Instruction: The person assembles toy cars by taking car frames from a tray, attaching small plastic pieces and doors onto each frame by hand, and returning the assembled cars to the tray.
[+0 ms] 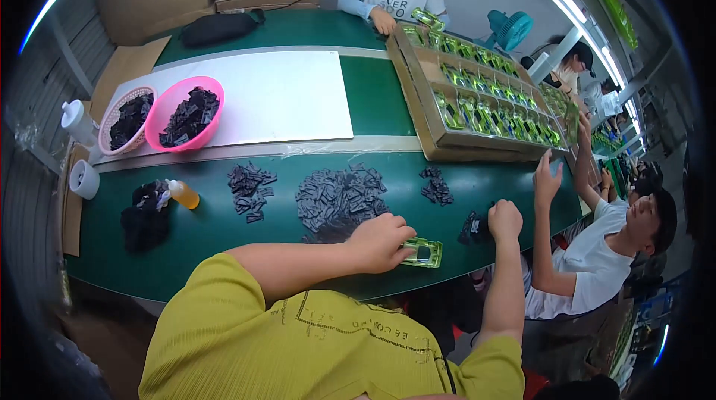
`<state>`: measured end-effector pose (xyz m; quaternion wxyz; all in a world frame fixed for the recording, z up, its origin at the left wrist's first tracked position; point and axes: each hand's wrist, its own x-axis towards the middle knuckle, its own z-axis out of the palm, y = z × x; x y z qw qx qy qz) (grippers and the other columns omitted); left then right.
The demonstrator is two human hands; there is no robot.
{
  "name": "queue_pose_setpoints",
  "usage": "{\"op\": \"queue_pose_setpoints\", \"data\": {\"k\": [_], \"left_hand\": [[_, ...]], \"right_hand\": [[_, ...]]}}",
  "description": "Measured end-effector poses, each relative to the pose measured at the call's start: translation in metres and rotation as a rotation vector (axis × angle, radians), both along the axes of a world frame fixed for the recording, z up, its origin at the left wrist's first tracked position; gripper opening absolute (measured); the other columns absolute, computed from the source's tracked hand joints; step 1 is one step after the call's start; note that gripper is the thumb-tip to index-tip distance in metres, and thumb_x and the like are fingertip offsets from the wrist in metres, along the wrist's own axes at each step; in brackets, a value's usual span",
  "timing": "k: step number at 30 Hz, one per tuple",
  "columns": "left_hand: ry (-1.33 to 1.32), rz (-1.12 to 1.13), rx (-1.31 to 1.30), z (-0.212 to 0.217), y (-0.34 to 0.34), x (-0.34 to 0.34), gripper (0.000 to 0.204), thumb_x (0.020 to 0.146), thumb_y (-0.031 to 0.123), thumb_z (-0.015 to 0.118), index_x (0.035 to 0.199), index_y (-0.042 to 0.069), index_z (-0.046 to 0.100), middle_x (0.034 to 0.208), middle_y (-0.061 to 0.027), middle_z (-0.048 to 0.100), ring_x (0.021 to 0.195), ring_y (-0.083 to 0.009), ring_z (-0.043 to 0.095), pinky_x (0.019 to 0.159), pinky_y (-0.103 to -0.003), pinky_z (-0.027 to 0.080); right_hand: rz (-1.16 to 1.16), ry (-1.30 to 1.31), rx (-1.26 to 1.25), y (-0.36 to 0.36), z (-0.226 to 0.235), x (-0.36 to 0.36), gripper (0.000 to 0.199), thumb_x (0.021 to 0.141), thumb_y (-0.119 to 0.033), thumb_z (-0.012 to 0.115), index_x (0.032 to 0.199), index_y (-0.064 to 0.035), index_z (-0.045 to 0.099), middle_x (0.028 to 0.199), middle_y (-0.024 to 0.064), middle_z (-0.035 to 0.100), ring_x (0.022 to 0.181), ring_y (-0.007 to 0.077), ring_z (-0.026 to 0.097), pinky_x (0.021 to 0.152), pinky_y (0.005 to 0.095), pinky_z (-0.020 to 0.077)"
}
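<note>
Yellow sleeves frame the left hand gripping a green clear case near the table edge. Right hand, a closed fist, touches black parts; a grey parts pile lies beyond the left hand.

You sit in a small factory assembly line. A long green bench runs past several seated workers. Piles of small black parts lie on it, more fill pink baskets, and a cardboard tray holds rows of green packaged pieces. Strip lights hang overhead.
</note>
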<state>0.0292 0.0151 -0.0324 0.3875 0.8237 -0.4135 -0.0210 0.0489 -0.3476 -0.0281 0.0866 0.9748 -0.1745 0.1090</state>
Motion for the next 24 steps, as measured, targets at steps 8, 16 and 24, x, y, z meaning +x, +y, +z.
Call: {"op": "queue_pose_setpoints", "data": {"k": [8, 16, 24], "left_hand": [[0.020, 0.006, 0.049, -0.001, -0.003, 0.013, 0.022, 0.082, 0.008, 0.060, 0.102, 0.007, 0.070, 0.097, -0.0118, 0.064, 0.097, -0.0329, 0.061, 0.082, -0.044, 0.052], [0.051, 0.023, 0.042, -0.005, 0.000, 0.015, 0.022, 0.081, 0.010, 0.061, 0.101, 0.007, 0.071, 0.097, -0.0113, 0.064, 0.098, -0.0325, 0.061, 0.084, -0.044, 0.053], [0.031, 0.018, 0.002, -0.005, 0.002, 0.008, 0.021, 0.078, 0.006, 0.061, 0.098, 0.008, 0.067, 0.094, -0.0122, 0.063, 0.096, -0.0341, 0.061, 0.082, -0.046, 0.051]], "right_hand": [[0.017, -0.446, 0.992, 0.029, 0.018, -0.020, 0.016, 0.090, -0.009, 0.065, 0.098, 0.0048, 0.066, 0.082, 0.0094, 0.071, 0.068, 0.0138, 0.069, 0.065, 0.0268, 0.0529], [0.268, -0.376, 1.350, 0.137, 0.003, -0.075, 0.013, 0.094, -0.002, 0.064, 0.104, 0.0061, 0.066, 0.090, 0.0094, 0.071, 0.076, 0.0132, 0.068, 0.071, 0.0247, 0.0547], [0.232, -0.558, 1.430, 0.141, 0.000, -0.090, 0.013, 0.093, 0.000, 0.066, 0.104, 0.0073, 0.065, 0.093, 0.0099, 0.070, 0.078, 0.0145, 0.068, 0.075, 0.0265, 0.0569]]}}
